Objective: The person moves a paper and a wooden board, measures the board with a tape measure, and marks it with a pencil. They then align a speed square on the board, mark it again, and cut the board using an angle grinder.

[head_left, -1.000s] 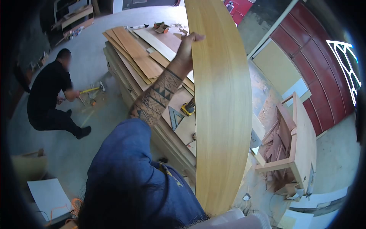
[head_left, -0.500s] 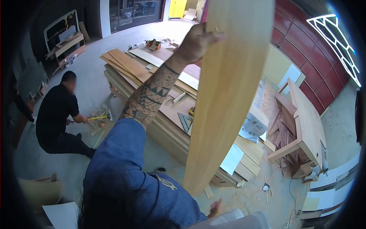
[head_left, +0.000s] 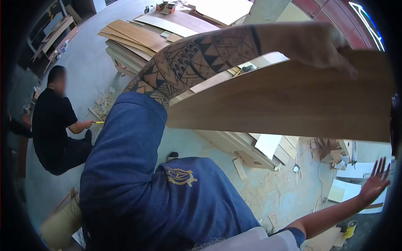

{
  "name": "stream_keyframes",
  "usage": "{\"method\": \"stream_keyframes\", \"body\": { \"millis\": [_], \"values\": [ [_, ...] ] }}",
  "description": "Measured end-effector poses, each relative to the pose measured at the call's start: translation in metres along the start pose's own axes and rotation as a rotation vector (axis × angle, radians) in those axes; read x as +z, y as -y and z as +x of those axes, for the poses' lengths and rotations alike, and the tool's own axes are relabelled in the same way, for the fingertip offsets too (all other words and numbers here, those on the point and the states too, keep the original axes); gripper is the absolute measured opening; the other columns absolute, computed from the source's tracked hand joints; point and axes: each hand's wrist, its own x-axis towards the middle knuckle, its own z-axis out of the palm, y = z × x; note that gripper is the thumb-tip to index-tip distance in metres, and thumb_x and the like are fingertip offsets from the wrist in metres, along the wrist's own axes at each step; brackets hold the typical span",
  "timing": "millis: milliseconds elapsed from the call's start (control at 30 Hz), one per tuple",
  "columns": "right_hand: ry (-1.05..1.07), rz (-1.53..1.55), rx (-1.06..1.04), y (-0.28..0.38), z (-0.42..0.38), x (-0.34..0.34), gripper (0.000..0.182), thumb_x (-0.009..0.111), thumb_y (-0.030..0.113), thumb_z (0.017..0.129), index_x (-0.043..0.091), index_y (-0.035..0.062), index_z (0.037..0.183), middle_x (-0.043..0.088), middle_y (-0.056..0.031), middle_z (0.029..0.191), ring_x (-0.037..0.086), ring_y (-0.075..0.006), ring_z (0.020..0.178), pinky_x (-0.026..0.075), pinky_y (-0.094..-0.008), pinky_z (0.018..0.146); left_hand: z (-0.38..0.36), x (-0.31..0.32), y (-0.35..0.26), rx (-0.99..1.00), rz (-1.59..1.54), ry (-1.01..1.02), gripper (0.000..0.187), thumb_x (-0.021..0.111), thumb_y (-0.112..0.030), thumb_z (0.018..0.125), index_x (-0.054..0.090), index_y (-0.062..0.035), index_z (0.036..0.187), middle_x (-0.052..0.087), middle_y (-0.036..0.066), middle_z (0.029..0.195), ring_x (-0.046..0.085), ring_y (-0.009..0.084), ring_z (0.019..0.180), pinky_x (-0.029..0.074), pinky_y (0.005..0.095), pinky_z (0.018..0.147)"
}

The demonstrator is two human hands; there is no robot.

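A long wooden board point(head_left: 268, 100) lies nearly level across the upper right, its narrow end towards the middle and its far end at the right edge of view. My left hand point(head_left: 324, 48), on the tattooed arm, grips the board's upper edge near the right; its fingertips are partly blurred. Below the board's right part, my right hand point(head_left: 375, 186) is raised with fingers spread, holding nothing and apart from the board.
Behind the board is a worktable point(head_left: 121, 58) stacked with wooden panels point(head_left: 138, 35). A person in black point(head_left: 54, 121) crouches at the left, holding a yellow-handled tool point(head_left: 98, 122). Scraps and dust cover the floor point(head_left: 268, 188). White sheets point(head_left: 349, 190) lie at the right.
The board has swung from upright to nearly level, its upper end going right with my left hand. My right hand has moved right and up, fingers now spread. The view has shifted.
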Motion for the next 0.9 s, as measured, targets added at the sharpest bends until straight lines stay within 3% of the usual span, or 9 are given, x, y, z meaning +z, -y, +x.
{"method": "stream_keyframes", "body": {
  "millis": [33, 133, 233, 333, 500, 567, 633, 700, 900],
  "values": [
    [0.436, 0.238, 0.054, 0.011, 0.014, -0.018, 0.068, 0.046, 0.045, 0.111, 0.032, 0.0023, 0.163, 0.041, -0.0256, 0.164, 0.036, -0.0353, 0.154, 0.019, -0.0503, 0.132, -0.003, 0.000, 0.003, -0.002, -0.038, 0.062, 0.041, 0.074, -0.035, 0.099, 0.075, 0.0009, 0.119, 0.079, 0.012, 0.103, 0.074, 0.0160, 0.094, 0.057, 0.0319, 0.085],
    [0.579, 0.320, 0.050, 0.007, 0.007, 0.042, 0.075, 0.059, 0.045, 0.104, 0.036, -0.0009, 0.159, 0.046, -0.0241, 0.160, 0.040, -0.0342, 0.152, 0.024, -0.0490, 0.130, -0.014, 0.000, 0.015, -0.012, -0.103, 0.258, 0.038, 0.075, -0.033, 0.099, 0.077, 0.0003, 0.116, 0.080, 0.014, 0.101, 0.075, 0.0187, 0.091, 0.056, 0.0347, 0.085],
    [-0.318, -1.194, -0.141, -0.034, -0.029, -0.111, 0.069, 0.062, 0.038, 0.103, 0.042, -0.0042, 0.154, 0.052, -0.0202, 0.155, 0.049, -0.0310, 0.144, 0.031, -0.0457, 0.128, -0.021, 0.007, 0.041, -0.036, -0.079, 0.442, 0.035, 0.071, -0.030, 0.101, 0.077, 0.0017, 0.116, 0.079, 0.016, 0.098, 0.075, 0.0214, 0.089, 0.055, 0.0357, 0.085],
    [-0.764, -0.202, -0.147, -0.109, -0.087, -0.033, 0.053, 0.056, 0.030, 0.108, 0.051, -0.0037, 0.148, 0.055, -0.0166, 0.152, 0.053, -0.0273, 0.138, 0.035, -0.0435, 0.124, -0.027, 0.005, 0.071, -0.043, -0.041, 0.513, 0.040, 0.066, -0.035, 0.103, 0.076, 0.0034, 0.113, 0.077, 0.020, 0.095, 0.074, 0.0285, 0.088, 0.054, 0.0390, 0.084],
    [-1.012, 0.357, -0.110, -0.212, -0.183, 0.049, 0.057, 0.065, 0.035, 0.104, 0.056, -0.0015, 0.146, 0.052, -0.0148, 0.156, 0.045, -0.0306, 0.145, 0.029, -0.0495, 0.127, -0.040, 0.021, 0.148, -0.171, 0.032, 0.779, 0.052, 0.061, -0.043, 0.106, 0.072, 0.0064, 0.097, 0.071, 0.023, 0.084, 0.069, 0.0361, 0.081, 0.052, 0.0441, 0.080],
    [-0.534, 0.748, 0.103, -0.270, -0.249, 0.001, 0.060, 0.065, 0.040, 0.104, 0.055, 0.0023, 0.149, 0.050, -0.0134, 0.159, 0.043, -0.0336, 0.147, 0.026, -0.0553, 0.128, -0.055, 0.034, 0.189, -0.150, 0.074, 0.817, 0.053, 0.060, -0.044, 0.106, 0.070, 0.0059, 0.091, 0.067, 0.025, 0.079, 0.066, 0.0380, 0.077, 0.051, 0.0464, 0.076],
    [-0.506, 0.863, 0.179, -0.341, -0.296, 0.011, 0.069, 0.066, 0.049, 0.102, 0.051, 0.0081, 0.154, 0.047, -0.0117, 0.163, 0.040, -0.0337, 0.150, 0.024, -0.0579, 0.128, -0.075, 0.048, 0.251, -0.159, 0.212, 0.836, 0.058, 0.061, -0.050, 0.104, 0.068, 0.0040, 0.084, 0.064, 0.025, 0.077, 0.064, 0.0389, 0.073, 0.050, 0.0484, 0.070],
    [-1.126, 0.689, 0.318, -0.377, -0.297, 0.092, 0.075, 0.061, 0.061, 0.101, 0.049, 0.0126, 0.157, 0.046, -0.0102, 0.165, 0.040, -0.0327, 0.150, 0.026, -0.0596, 0.127, -0.101, 0.047, 0.297, -0.373, 0.347, 0.870, 0.064, 0.062, -0.057, 0.102, 0.068, 0.0022, 0.079, 0.065, 0.025, 0.078, 0.065, 0.0395, 0.073, 0.050, 0.0501, 0.068],
    [-1.179, 0.859, 0.612, -0.486, -0.357, 0.200, 0.076, 0.050, 0.068, 0.103, 0.046, 0.0170, 0.159, 0.048, -0.0060, 0.163, 0.041, -0.0314, 0.150, 0.031, -0.0568, 0.125, -0.192, 0.018, 0.402, -0.705, 0.557, 0.756, 0.065, 0.064, -0.064, 0.098, 0.076, -0.0008, 0.088, 0.071, 0.024, 0.096, 0.069, 0.0402, 0.093, 0.054, 0.0503, 0.080]
  ]
}}
